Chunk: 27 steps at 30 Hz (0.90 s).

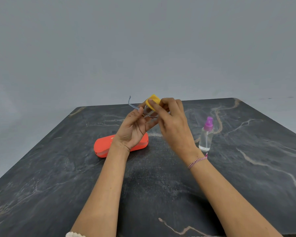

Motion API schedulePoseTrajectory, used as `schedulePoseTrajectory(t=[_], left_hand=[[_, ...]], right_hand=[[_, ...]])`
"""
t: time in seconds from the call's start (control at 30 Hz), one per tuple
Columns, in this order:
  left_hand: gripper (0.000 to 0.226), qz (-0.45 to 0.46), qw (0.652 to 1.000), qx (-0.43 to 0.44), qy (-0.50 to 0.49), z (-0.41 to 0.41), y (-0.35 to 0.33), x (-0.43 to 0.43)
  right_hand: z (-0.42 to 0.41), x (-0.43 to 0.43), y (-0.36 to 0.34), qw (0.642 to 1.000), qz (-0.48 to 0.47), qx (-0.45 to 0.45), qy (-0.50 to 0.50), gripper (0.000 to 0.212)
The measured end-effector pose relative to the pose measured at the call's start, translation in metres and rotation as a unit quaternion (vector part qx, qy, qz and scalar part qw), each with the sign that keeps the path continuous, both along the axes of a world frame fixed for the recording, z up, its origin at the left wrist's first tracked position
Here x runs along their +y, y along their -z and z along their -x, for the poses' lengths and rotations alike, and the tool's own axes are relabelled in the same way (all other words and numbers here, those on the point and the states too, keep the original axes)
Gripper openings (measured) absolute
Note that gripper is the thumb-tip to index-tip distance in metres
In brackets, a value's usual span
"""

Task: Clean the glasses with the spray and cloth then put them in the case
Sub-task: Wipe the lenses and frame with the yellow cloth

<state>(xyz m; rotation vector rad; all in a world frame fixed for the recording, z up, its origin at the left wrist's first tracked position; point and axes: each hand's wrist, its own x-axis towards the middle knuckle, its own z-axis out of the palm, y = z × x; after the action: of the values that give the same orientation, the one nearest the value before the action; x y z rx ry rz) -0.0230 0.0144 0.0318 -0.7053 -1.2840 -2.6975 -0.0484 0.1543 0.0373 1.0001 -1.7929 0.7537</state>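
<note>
Above the middle of the table, my left hand [135,127] holds a pair of thin-framed glasses [132,105] by the frame, one temple arm sticking up to the left. My right hand [171,120] pinches a small folded yellow cloth [154,100] against a lens. An orange glasses case [103,145] lies closed on the table below my left hand, partly hidden by my wrist. A clear spray bottle [206,135] with a purple nozzle stands upright to the right of my right wrist.
The dark marble-patterned table [58,177] fills the lower view, its far edge behind my hands. A plain grey wall stands behind it.
</note>
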Motion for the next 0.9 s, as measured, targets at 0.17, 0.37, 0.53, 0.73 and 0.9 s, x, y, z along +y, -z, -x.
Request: schedulePoseTrajectory(t=[0.17,0.37,0.53,0.73,0.9], left_hand=[[0.046,-0.017,1.000,0.016,-0.007,0.002,-0.001,-0.007],[0.041,-0.043,0.999,0.029,-0.005,0.001,-0.002,-0.011],[0.044,-0.055,0.998,0.032,-0.007,0.000,-0.003,-0.014],[0.044,-0.052,0.998,0.030,-0.007,-0.003,-0.005,-0.015],[0.041,-0.045,0.999,0.029,0.001,-0.005,-0.005,-0.018]], right_hand=[[0.006,0.007,0.002,0.999,0.024,-0.018,0.010,0.044],[0.004,0.002,0.007,1.000,-0.005,-0.002,-0.013,0.043],[0.013,0.010,0.006,1.000,0.022,-0.005,0.011,0.039],[0.010,0.007,0.006,1.000,0.014,-0.005,0.006,0.039],[0.015,0.011,0.005,0.999,0.023,-0.034,0.019,0.042]])
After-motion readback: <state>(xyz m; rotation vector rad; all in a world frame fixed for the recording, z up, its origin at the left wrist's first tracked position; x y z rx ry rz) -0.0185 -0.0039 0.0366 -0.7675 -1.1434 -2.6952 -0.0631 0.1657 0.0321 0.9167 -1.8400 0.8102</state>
